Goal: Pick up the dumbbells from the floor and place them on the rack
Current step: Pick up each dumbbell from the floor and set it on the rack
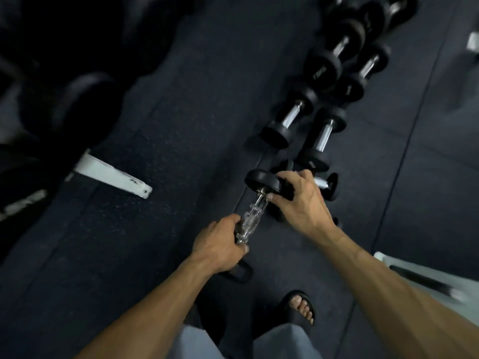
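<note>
From the head camera, looking down at a dark rubber floor (181, 130), the person's left hand (220, 244) is wrapped tight around the knurled chrome handle (250, 221) of a dumbbell (255, 200), fingers curled right round the bar near its lower end. The right hand (298, 200) sits further up the same dumbbell, its fingers bent over the edge of the black upper plate (261, 181) and the thumb pressed against the thin shaft just below it. The dumbbell is tilted, upper plate away from the person, and its lower black end (239, 274) peeks out beneath the left wrist; whether it touches the floor I cannot tell. Just beyond the right hand a small dumbbell (328, 183) lies on the floor, mostly hidden by the knuckles. Past that, more black dumbbells with chrome handles lie in a loose double row running up and to the right, the nearest pair (308, 125) side by side and larger ones (344, 55) further off, blurred. A white metal foot (114, 174) of some frame juts onto the floor at the left, below dark round shapes too dim to make out. A sandalled foot (300, 307) and pale shorts (282, 343) show at the bottom, and a white bar (427, 278) at the lower right.
</note>
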### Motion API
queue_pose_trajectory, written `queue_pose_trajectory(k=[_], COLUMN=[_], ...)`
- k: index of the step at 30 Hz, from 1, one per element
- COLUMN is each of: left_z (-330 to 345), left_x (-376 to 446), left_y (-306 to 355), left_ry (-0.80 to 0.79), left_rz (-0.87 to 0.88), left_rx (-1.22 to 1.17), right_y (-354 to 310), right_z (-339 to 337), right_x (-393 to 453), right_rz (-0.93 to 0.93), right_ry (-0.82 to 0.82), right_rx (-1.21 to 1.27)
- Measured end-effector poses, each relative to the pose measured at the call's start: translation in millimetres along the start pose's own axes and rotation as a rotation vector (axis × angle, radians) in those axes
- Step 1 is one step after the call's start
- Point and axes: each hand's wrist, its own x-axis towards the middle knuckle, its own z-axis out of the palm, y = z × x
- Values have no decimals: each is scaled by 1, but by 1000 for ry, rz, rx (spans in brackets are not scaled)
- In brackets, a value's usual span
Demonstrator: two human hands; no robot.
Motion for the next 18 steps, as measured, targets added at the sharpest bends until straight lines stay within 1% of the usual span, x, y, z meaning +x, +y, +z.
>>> queue_pose_trajectory(k=[6, 10, 14, 18], left_z=[-129, -202, -259, -312], left_x=[-78, -128, -175, -217], left_y=[57, 80, 86, 70], left_ry=[189, 339, 452, 512], left_rz=[-2, 7, -12, -71], left_rx=[-50, -103, -162, -223], right_y=[-142, -232, -315, -395], right_z=[-91, -137, -156, -153], right_x=[9, 13, 13, 9], right_rz=[-210, -373, -513, -620], right_ry=[5, -9, -49, -111], right_rx=[-32, -70, -92, -128])
